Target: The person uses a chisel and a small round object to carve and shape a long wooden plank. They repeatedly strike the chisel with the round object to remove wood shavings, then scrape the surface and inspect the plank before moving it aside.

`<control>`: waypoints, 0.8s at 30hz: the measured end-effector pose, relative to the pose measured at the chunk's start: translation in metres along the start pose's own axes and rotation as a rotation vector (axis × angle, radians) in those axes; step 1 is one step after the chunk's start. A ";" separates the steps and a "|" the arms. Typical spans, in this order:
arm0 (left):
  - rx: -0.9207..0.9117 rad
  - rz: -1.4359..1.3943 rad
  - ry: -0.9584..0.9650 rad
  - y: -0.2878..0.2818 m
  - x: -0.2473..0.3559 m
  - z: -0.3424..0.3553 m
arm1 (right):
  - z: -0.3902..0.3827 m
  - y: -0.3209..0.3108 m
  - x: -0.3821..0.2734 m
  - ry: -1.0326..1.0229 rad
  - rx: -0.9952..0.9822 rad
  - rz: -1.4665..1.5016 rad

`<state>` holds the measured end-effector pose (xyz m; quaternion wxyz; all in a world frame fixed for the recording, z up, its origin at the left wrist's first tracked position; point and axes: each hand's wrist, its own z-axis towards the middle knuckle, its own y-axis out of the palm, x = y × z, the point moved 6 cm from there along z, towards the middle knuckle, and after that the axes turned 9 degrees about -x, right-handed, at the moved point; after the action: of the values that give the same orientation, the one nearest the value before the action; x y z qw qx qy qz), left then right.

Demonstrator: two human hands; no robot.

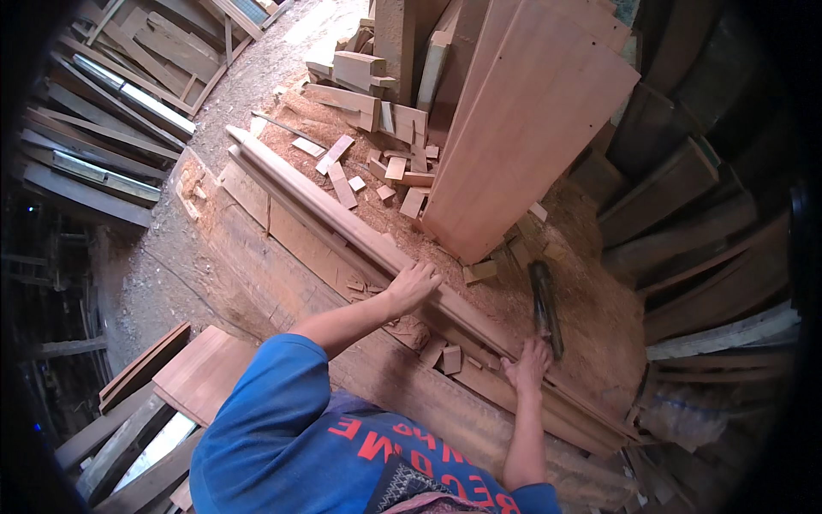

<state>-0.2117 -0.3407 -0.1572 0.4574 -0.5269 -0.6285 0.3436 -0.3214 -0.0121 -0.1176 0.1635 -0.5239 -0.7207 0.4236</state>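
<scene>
A long reddish-brown wooden moulding point(330, 206) with a stepped profile runs diagonally from upper left to lower right in front of me. My left hand point(415, 287) is closed over its middle, fingers curled across the top edge. Further down its length, my right hand point(529, 364) grips the same moulding, with the thumb on the near side. Just beyond the right hand lies a dark, rounded long object point(545, 308), whose kind I cannot make out. Small wood offcuts point(451, 359) sit along the near side of the moulding, between my hands.
A thick plank bench point(282, 287) lies under the moulding. Wide boards point(531, 128) lean upright beyond it, beside scattered blocks point(341, 184) on sawdust. Stacked lumber stands at the right point(676, 231) and far left point(103, 171). A flat panel point(205, 368) lies at near left.
</scene>
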 end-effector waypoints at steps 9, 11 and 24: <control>-0.010 0.055 0.011 -0.043 0.002 -0.008 | 0.009 0.089 0.085 -0.060 -0.240 -0.015; -0.049 0.019 -0.042 -0.037 -0.005 -0.010 | 0.017 0.101 0.091 0.070 -0.088 0.036; -0.284 0.102 -0.190 0.031 -0.028 0.030 | 0.046 0.129 0.148 0.144 -0.109 -0.099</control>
<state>-0.2284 -0.3601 -0.2024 0.2990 -0.5826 -0.6836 0.3222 -0.3318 0.1123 -0.2762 0.2070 -0.5248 -0.7541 0.3363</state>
